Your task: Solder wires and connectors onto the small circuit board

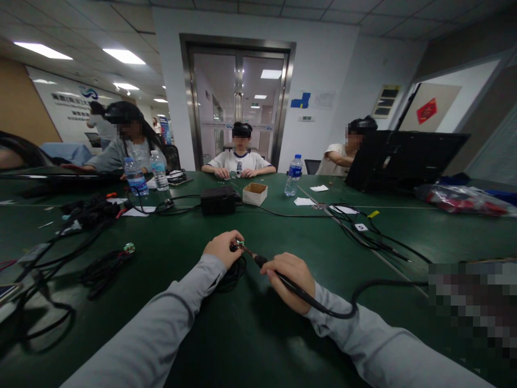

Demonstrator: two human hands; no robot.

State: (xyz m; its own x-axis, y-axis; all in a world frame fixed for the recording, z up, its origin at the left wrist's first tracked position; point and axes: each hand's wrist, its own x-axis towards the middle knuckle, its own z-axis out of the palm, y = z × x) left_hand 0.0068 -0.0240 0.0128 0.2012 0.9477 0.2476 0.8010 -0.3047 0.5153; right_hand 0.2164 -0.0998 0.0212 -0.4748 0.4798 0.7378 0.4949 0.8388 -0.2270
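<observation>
My left hand [220,250] pinches a small green circuit board [240,244] between its fingertips over the middle of the table. Just beneath that hand lies a coil of black cable [233,276]; whether it joins the board is hard to see. A soldering iron [260,261] sits in my right hand [294,277], gripped like a pen. Its tip points up and left, at or very close to the board, and contact cannot be made out. The iron's black cord [343,314] runs over my right wrist and off to the right.
Ahead on the green table [194,229] are a black box [218,201], a small open carton [254,194] and a water bottle [293,175]. Cable bundles [107,267] lie left, more cables [379,237] right. A dark monitor [404,160] stands at right. Several people sit around the table.
</observation>
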